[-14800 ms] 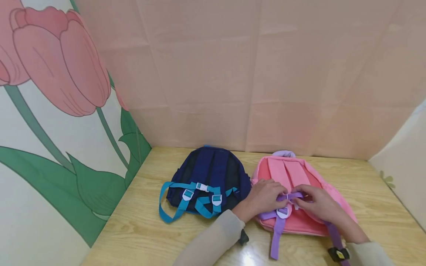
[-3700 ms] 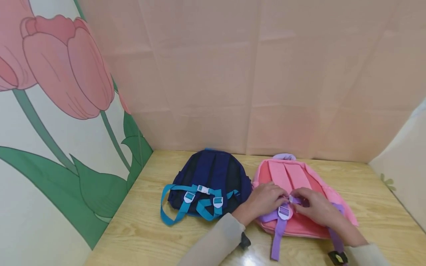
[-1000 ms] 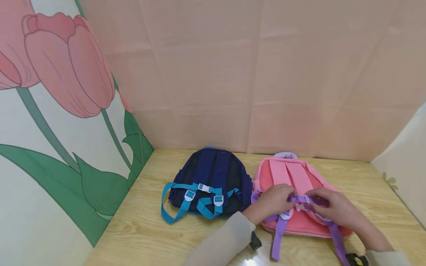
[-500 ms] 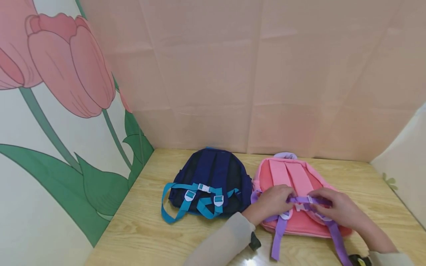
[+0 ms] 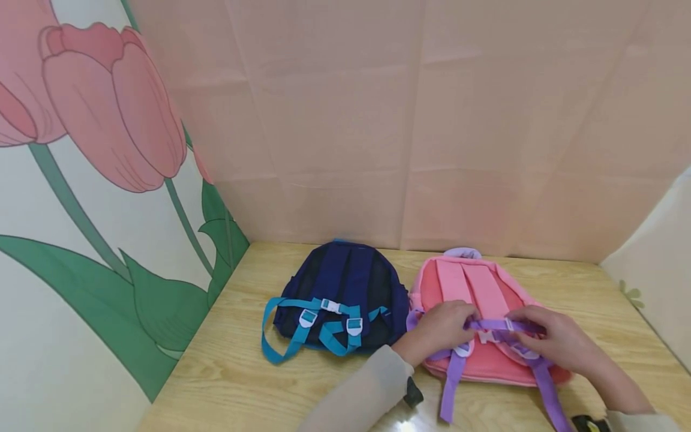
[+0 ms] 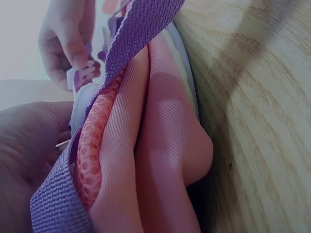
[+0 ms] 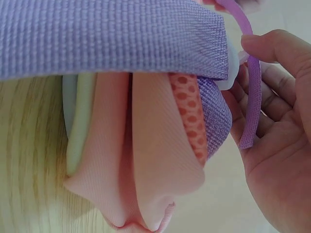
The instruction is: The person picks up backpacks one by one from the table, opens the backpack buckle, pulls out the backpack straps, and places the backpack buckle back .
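A pink backpack point(image 5: 515, 369) lies with its strap side up. Across its lower half runs a purple chest strap point(image 5: 488, 324), stretched between both hands. My left hand point(image 5: 444, 327) pinches the strap near its left end. With thumb and fingers, my right hand point(image 5: 561, 337) grips the strap by a small white slider point(image 5: 508, 324). In the right wrist view, the thumb presses the purple webbing point(image 7: 253, 97) and its cut end hangs over the palm. A white buckle point(image 5: 487, 337) shows just under the strap. Purple shoulder straps point(image 5: 452, 384) hang over the bag's front edge.
To the left, a navy backpack point(image 5: 345, 270) with turquoise straps point(image 5: 297, 342) and a fastened white buckle point(image 5: 330, 306) touches the pink one. Both rest on a wooden table point(image 5: 232, 384), with a tulip-printed wall point(image 5: 108, 108) at left and a pinkish cloth point(image 5: 324, 120) behind.
Over the last second my right hand has slid rightward with the white slider, lengthening the strap between my hands. Much earlier both hands were close together at the strap. The navy backpack stays put.
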`<state>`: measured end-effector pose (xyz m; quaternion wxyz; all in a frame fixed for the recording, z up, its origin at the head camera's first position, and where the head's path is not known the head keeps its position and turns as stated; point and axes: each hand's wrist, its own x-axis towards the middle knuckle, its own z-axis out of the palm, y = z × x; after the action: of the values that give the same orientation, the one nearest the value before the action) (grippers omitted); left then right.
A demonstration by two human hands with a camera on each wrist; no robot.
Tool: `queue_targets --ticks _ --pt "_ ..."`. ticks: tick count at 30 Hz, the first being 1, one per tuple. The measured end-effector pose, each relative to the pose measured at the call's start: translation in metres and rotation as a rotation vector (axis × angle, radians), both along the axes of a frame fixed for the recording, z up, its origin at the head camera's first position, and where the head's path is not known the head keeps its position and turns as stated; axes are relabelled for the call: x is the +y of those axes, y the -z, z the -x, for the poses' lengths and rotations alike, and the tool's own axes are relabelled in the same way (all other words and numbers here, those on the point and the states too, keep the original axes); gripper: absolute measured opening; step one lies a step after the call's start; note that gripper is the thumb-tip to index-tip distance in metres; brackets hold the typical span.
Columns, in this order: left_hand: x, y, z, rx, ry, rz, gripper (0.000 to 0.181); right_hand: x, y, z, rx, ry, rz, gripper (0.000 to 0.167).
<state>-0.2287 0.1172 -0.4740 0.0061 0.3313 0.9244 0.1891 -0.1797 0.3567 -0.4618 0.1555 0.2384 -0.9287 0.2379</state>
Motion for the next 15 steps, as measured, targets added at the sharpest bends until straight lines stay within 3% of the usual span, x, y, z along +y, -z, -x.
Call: queue_targets --ticks 15 --pt "0.0007 0.0026 0.0002 -0.011 -0.01 0.002 0.023 0.0082 0.0047 -0.0015 0.018 0.015 -0.005 0.038"
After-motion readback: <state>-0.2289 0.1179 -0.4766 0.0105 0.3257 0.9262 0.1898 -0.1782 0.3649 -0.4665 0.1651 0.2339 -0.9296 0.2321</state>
